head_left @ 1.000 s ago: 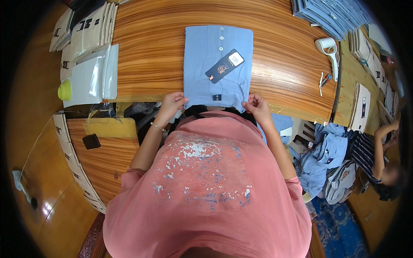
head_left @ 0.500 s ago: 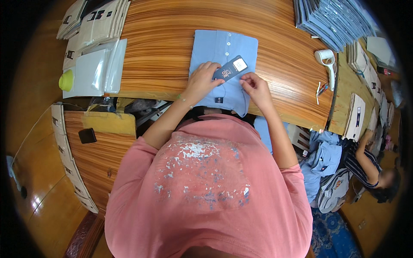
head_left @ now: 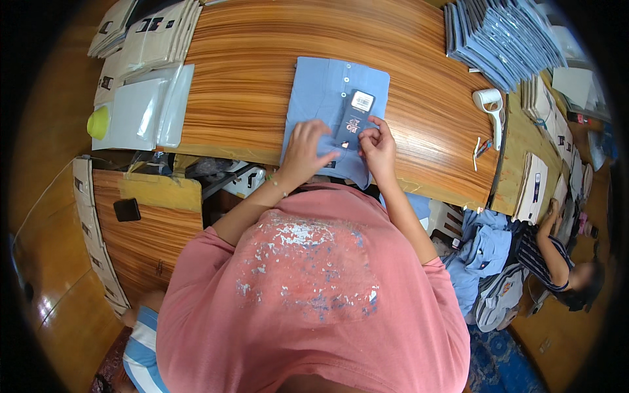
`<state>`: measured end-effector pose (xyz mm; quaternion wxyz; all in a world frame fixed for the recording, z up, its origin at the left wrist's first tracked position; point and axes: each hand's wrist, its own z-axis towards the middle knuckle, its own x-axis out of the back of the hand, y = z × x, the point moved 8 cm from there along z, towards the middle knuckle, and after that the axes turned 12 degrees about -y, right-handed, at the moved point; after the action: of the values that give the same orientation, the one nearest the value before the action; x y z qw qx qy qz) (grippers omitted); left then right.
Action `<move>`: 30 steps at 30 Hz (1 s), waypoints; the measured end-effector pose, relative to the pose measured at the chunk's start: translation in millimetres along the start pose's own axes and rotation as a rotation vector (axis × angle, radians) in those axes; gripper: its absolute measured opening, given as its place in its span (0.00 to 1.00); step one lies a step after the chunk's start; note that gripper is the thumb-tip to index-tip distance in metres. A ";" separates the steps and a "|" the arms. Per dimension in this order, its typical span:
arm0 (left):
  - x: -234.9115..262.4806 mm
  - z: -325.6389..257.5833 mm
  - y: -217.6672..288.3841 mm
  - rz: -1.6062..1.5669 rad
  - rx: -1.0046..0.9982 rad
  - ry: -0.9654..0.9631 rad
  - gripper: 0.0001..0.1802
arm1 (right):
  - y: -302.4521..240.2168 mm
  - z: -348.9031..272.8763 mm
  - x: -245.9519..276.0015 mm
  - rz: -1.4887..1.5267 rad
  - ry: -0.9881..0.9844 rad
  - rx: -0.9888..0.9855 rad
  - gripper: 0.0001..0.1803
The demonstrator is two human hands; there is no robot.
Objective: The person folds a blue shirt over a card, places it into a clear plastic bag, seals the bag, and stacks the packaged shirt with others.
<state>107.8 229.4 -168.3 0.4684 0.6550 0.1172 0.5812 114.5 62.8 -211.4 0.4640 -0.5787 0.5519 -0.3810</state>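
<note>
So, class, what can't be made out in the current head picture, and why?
Head view, all three:
Part of the folded blue shirt: hidden by the left hand.
Far end of the blue stack: cut off by the upper edge.
Whether the co-worker's hand holds anything: too small.

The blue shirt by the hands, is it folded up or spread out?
Folded. The blue shirt lies on the table as a compact rectangle, its buttons facing up and no sleeves spread out.

One wide fisheye view looks steeply down from the head of the pink-shirted person (head_left: 314, 281) beside the near edge of the broad, brown wood-grain table (head_left: 242, 92), facing across it from close above.
</note>
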 end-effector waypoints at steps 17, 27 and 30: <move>66.3 14.4 -47.5 0.136 -0.077 0.049 0.18 | -24.3 5.8 13.8 -0.625 0.197 0.068 0.24; 54.2 96.6 -160.4 -0.674 0.449 -0.037 0.24 | -3.5 61.1 65.2 -0.345 0.245 0.045 0.22; 50.7 99.5 -160.3 -0.682 0.445 -0.035 0.25 | 6.0 69.2 66.5 -0.228 0.133 -0.008 0.22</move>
<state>272.2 302.8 -244.0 0.4832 0.6737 0.4427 0.3417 185.4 5.1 -241.2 0.3776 -0.6132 0.5135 -0.4666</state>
